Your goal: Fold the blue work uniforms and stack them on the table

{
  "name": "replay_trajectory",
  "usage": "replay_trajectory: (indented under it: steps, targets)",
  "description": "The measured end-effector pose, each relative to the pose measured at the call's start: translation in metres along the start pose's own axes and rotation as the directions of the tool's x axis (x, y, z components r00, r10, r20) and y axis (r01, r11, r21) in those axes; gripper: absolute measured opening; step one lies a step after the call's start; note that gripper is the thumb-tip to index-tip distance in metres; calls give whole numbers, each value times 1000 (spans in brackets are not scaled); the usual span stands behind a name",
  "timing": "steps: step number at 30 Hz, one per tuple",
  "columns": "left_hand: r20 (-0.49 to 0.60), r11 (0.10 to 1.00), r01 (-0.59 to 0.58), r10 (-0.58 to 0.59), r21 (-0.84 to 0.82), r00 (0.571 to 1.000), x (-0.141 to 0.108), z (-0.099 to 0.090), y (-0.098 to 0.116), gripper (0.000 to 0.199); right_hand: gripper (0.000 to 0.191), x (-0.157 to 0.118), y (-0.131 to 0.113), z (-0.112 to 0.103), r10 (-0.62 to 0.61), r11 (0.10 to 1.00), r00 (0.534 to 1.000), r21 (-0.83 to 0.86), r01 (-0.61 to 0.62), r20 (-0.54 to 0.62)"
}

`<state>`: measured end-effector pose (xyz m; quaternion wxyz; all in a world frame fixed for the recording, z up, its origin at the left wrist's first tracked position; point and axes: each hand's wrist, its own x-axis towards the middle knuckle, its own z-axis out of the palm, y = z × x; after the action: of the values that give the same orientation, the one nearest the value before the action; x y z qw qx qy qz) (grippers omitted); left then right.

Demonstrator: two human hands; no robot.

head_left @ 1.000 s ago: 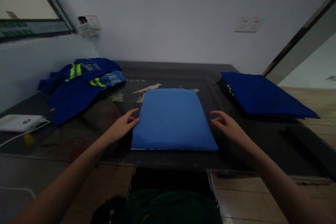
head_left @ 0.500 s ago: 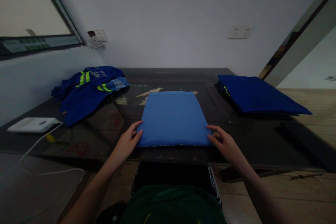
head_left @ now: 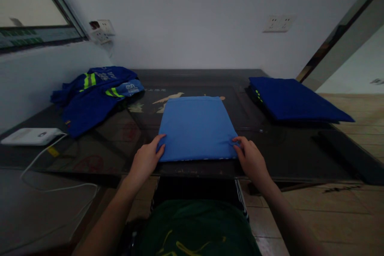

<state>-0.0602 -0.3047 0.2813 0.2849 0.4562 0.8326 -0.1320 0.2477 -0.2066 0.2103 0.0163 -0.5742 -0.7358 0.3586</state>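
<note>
A folded light blue cloth [head_left: 196, 130] lies flat on the dark table in front of me, its near edge close to the table's front edge. Its exact kind of garment does not show. My left hand [head_left: 147, 156] grips its left side near the front corner, thumb and fingers pinching the fabric. On the opposite side my right hand [head_left: 250, 158] pinches the right edge, where small wrinkles run in from the fingertips. A patterned strip peeks out along the near edge.
Crumpled blue workwear with yellow-green stripes [head_left: 96, 94] lies at the back left. A folded dark blue stack [head_left: 297, 98] sits on the right, with a flat black object [head_left: 351, 154] nearer. A white device [head_left: 31, 136] with a cable [head_left: 42, 153] is at the left. The dark table [head_left: 192, 76] meets the wall.
Both hands have closed more firmly on the sides of the cloth, and the right edge now wrinkles inward. The whole view has shifted slightly, with the scene sitting higher.
</note>
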Motion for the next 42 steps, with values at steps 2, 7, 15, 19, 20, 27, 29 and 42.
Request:
replay_trajectory:
  steps: [2, 7, 15, 19, 20, 27, 29, 42]
  targets:
    - [36, 998, -17, 15, 55, 999, -1, -5, 1, 44, 27, -3, 2, -1, -64, 992, 997, -105, 67, 34]
    - [-106, 966, -112, 140, 233, 984, 6, -15, 7, 41, 35, -1, 2, -22, -152, 961, 988, -230, 151, 15]
    - [-121, 904, -412, 424, 114, 897, 54, 17, 72, 41, 47, 46, -95, 15, -335, 939, 938, -43, 340, 91]
    - [22, 891, -428, 430, 152, 902, 62, 37, 74, 46, 54, 56, -107, 49, -308, 936, 895, -64, 345, 324]
    - [32, 887, -434, 434, 158, 900, 62, 38, 70, 46, 56, 56, -102, 52, -301, 935, 887, -75, 347, 351]
    - [-10, 922, -338, 346, 191, 938, 59, 27, 42, 54, 70, 47, -69, 40, -306, 905, 876, -171, 390, 374]
    - [-17, 931, -303, 312, 202, 950, 59, 25, 36, 54, 72, 45, -62, 36, -288, 906, 888, -197, 374, 358]
    - [-118, 929, -200, 247, 311, 962, 45, 13, 38, 51, 63, 35, -17, 13, -71, 933, 970, -330, 147, 230]
